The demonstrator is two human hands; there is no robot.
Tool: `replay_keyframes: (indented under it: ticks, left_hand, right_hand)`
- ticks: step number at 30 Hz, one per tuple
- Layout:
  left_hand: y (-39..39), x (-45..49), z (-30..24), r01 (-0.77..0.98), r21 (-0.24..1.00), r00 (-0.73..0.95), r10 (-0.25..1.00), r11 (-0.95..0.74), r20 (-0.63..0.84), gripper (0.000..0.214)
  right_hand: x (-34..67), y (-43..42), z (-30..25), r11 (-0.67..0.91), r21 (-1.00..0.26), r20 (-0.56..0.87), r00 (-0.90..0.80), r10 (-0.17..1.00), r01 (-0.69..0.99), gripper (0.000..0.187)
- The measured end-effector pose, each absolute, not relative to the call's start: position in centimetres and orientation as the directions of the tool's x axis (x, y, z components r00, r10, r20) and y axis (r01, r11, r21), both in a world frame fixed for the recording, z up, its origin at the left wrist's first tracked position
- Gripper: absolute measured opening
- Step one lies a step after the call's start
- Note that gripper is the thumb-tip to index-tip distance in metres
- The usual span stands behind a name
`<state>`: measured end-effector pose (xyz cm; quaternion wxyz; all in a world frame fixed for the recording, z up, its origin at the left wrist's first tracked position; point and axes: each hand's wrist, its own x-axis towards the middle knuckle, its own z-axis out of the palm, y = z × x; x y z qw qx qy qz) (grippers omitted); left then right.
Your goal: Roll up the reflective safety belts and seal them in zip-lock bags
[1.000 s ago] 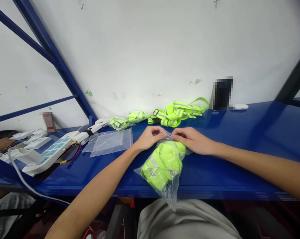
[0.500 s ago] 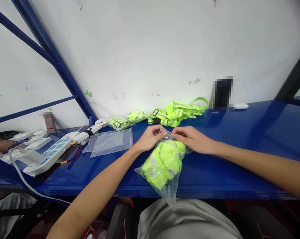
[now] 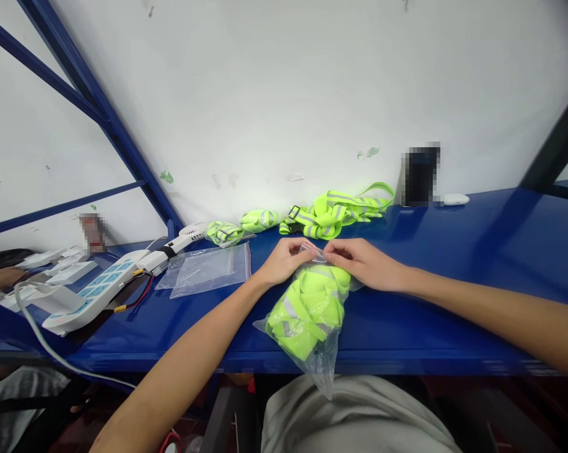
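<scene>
A clear zip bag (image 3: 328,371) holds a folded bundle of neon-yellow reflective straps (image 3: 302,308) with grey stripes. It lies at the front of the blue table, one lower corner hanging past the edge. My left hand (image 3: 287,259) pinches the bag's top edge between thumb and fingers. Close beside it, my right hand (image 3: 359,261) pinches the same edge on the right. The fingertips of both hands nearly meet at the bag's mouth. Whether the seal is closed there I cannot tell.
Flat clear zip bags (image 3: 212,270) lie left of my hands. Along the wall are two bagged strap bundles (image 3: 260,220), loose reflective straps (image 3: 340,214), a blurred dark phone-like object (image 3: 420,176) and a white case (image 3: 455,199). A power strip (image 3: 99,289) and another person's hand (image 3: 0,280) are at left.
Almost nothing differs. Both hands keep their pinch on the bag's top edge, with only a tiny shift of fingers and view.
</scene>
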<state>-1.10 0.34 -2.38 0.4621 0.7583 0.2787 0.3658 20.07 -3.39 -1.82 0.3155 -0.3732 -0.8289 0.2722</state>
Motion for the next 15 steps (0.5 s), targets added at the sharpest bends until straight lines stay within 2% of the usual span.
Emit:
replay_keyframes:
  ticks: [15]
  left_hand:
    - [-0.22, -0.69, -2.14, 0.133, 0.89, 0.569, 0.769, -0.436, 0.292, 0.029]
  right_hand:
    - [20.15, -3.24, -1.97, 0.553, -0.719, 0.297, -0.534, 0.792, 0.42, 0.032]
